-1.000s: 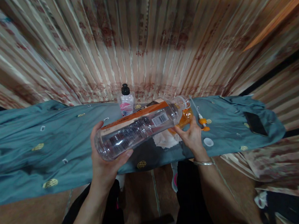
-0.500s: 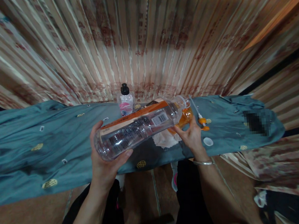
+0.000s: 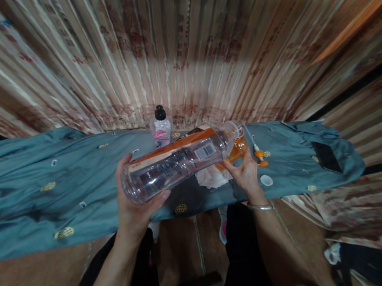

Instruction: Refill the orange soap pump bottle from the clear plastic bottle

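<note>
My left hand [image 3: 133, 205] is wrapped round the base of a large clear plastic bottle [image 3: 176, 164] with an orange and cream label. The bottle lies tilted, its mouth to the right and higher than its base. That mouth is over an amber bottle [image 3: 237, 148], which my right hand [image 3: 246, 174] grips low down; whether the two touch I cannot tell. Part of the amber bottle is hidden behind the clear one. A crumpled white tissue [image 3: 212, 179] lies beneath them. Just right of my right hand are an orange pump top [image 3: 260, 156] with its tube and a small white cap [image 3: 266, 180].
A clear squeeze bottle [image 3: 161, 127] with a black cap and pink label stands at the back. A dark phone-like slab [image 3: 326, 156] lies at the right end. Green patterned cloth [image 3: 81, 178] covers the narrow table, and a pleated curtain [image 3: 170, 52] hangs behind it.
</note>
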Demonstrator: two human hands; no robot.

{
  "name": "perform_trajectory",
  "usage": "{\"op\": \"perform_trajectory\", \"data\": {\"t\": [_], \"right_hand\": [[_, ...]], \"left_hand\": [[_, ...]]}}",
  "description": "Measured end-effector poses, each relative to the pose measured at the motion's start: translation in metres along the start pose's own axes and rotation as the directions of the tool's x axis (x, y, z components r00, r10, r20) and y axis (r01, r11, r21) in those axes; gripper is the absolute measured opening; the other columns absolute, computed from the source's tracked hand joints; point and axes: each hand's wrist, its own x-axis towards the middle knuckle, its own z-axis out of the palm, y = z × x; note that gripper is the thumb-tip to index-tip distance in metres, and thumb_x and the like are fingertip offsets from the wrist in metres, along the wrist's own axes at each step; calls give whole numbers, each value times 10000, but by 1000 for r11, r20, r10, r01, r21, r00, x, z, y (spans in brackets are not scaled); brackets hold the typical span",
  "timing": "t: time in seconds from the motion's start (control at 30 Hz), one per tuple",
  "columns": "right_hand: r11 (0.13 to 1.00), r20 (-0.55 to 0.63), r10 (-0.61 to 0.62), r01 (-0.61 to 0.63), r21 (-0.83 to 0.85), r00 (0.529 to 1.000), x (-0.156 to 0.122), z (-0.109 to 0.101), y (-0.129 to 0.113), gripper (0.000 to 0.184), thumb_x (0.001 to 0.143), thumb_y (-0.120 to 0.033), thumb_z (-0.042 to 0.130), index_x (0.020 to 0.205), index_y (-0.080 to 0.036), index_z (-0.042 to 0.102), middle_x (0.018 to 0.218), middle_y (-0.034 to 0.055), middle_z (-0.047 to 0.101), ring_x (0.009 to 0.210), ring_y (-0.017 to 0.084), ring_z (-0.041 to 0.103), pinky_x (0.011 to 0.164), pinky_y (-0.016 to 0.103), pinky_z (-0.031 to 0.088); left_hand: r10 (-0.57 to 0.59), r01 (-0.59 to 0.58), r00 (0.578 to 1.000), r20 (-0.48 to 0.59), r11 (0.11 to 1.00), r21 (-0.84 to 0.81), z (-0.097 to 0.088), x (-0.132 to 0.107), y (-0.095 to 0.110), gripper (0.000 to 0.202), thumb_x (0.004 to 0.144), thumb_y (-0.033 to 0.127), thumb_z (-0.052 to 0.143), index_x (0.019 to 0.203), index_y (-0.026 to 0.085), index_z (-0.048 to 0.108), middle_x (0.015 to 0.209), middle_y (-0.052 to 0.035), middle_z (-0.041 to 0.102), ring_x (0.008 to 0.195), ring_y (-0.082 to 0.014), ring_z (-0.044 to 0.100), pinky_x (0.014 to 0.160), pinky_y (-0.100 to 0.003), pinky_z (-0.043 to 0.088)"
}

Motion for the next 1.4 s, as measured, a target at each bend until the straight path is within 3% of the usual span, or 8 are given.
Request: {"op": "perform_trajectory", "data": {"t": [0.13, 0.47, 0.7, 0.93, 1.2, 1.4], "right_hand": [[1000, -8, -5, 5, -1, 1000, 0, 1, 1, 833, 833, -785, 807, 1378, -172, 655, 1259, 223, 835, 1139, 415, 822, 1004, 549, 669], [1000, -16, -10, 10, 4, 1000, 0, 2, 1, 768, 842, -777, 793, 1328, -200, 651, 1197, 194, 837, 1095, 408, 824, 977, 544, 671], [999, -19, -20, 20, -31, 1000, -1, 2, 4, 782, 846, -764, 803, 1352, -190, 645, 1210, 202, 828, 1091, 406, 817, 972, 546, 669], [1000, -13, -5, 5, -9, 1000, -1, 1, 2, 805, 838, -762, 800, 1370, -180, 636, 1217, 211, 822, 1095, 419, 815, 979, 558, 666], [999, -2, -4, 4, -32, 1000, 0, 1, 2, 818, 833, -771, 793, 1364, -166, 643, 1215, 221, 825, 1095, 409, 821, 986, 547, 672], [999, -15, -3, 2, -35, 1000, -1, 2, 4, 782, 835, -764, 800, 1341, -190, 638, 1174, 200, 834, 1057, 408, 820, 952, 549, 673]], "left_hand": [[11, -11, 1000, -22, 999, 43, 0, 1, -1, 1217, 539, 299, 1144, 1609, 338, 567, 1375, -66, 779, 1277, -359, 793, 1170, -560, 660], [27, -27, 1000, -14, 1000, 11, -1, 2, -2, 1186, 554, 234, 1131, 1601, 347, 587, 1342, -45, 791, 1224, -300, 801, 1128, -470, 681], [19, -19, 1000, -6, 1000, 2, -1, 2, -2, 1198, 544, 249, 1141, 1601, 358, 586, 1380, -54, 783, 1256, -311, 798, 1144, -477, 673], [9, -9, 1000, -18, 999, 34, 0, 1, -1, 1207, 554, 293, 1140, 1613, 342, 564, 1378, -77, 774, 1261, -355, 790, 1173, -582, 659], [29, -29, 1000, -8, 999, 30, -2, 2, -4, 1197, 555, 293, 1141, 1609, 354, 575, 1333, -48, 785, 1214, -310, 803, 1130, -506, 680], [37, -38, 999, 19, 998, 59, -2, 3, -4, 1190, 603, 316, 1123, 1637, 351, 536, 1366, -67, 782, 1253, -337, 809, 1157, -566, 675]]}}
